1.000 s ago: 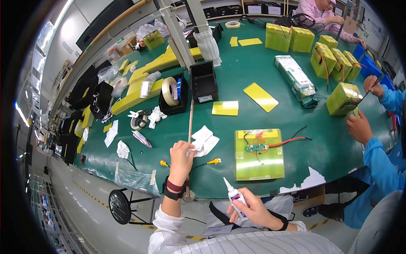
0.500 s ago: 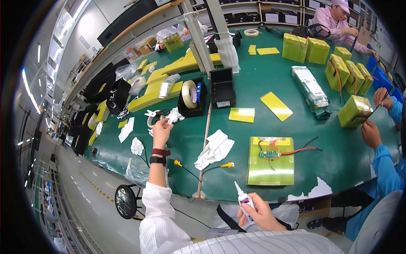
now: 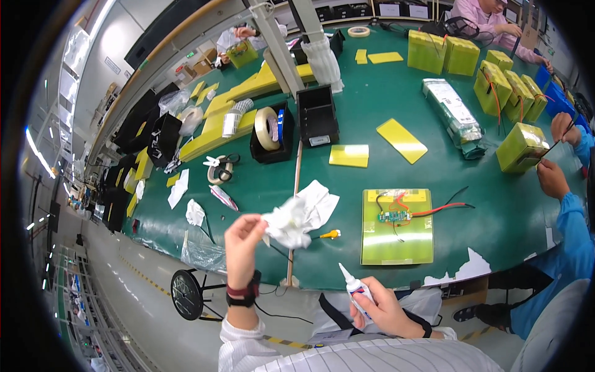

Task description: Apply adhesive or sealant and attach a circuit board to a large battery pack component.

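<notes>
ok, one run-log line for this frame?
left hand: pinching crumpled white wipe | right hand: holding white pointed-nozzle bottle | green tabletop: flat yellow-green pack bearing small green circuit board

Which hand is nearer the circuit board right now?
Right. The right hand, holding the bottle, is on the near side of the circuit board; the left hand, pinching a white cloth, is farther off to its left.

- White wall (image 3: 118, 38) stands upper left
- Strip lights (image 3: 39, 153) glow far left
- Striped tape (image 3: 288, 343) crosses grey floor (image 3: 149, 313)
- Black stool (image 3: 187, 295) stands beside green workbench (image 3: 458, 232)
</notes>
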The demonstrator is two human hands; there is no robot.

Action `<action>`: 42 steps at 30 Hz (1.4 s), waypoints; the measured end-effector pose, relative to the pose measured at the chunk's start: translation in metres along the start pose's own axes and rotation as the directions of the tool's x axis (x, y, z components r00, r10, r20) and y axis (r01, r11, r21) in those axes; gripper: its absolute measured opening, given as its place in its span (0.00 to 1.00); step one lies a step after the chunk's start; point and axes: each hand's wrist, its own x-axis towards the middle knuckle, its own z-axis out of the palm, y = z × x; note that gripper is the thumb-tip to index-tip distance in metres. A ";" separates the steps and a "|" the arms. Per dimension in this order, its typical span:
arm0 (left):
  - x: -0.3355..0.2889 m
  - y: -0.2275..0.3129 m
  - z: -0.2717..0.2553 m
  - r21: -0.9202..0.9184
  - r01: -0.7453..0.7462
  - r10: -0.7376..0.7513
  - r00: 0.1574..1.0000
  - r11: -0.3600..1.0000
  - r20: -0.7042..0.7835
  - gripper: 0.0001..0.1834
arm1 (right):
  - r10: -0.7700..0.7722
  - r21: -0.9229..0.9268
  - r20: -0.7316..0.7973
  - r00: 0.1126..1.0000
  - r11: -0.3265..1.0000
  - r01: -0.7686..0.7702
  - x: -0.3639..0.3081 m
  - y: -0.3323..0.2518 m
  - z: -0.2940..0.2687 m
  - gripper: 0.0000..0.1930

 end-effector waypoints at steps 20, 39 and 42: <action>-0.104 -0.031 0.042 -0.298 0.142 -0.103 0.985 0.944 0.140 0.08 | 0.061 -0.293 0.065 0.996 0.955 -0.039 0.021 0.008 0.021 0.09; -0.096 -0.026 0.017 0.018 -0.090 0.092 0.970 0.996 -0.224 0.04 | -0.315 -0.777 0.019 0.949 0.593 0.212 0.008 0.016 0.014 0.14; -0.096 -0.026 0.029 -0.148 -0.080 0.070 0.995 0.986 -0.074 0.05 | -0.284 -0.638 0.015 0.959 0.735 0.228 0.011 0.017 0.017 0.13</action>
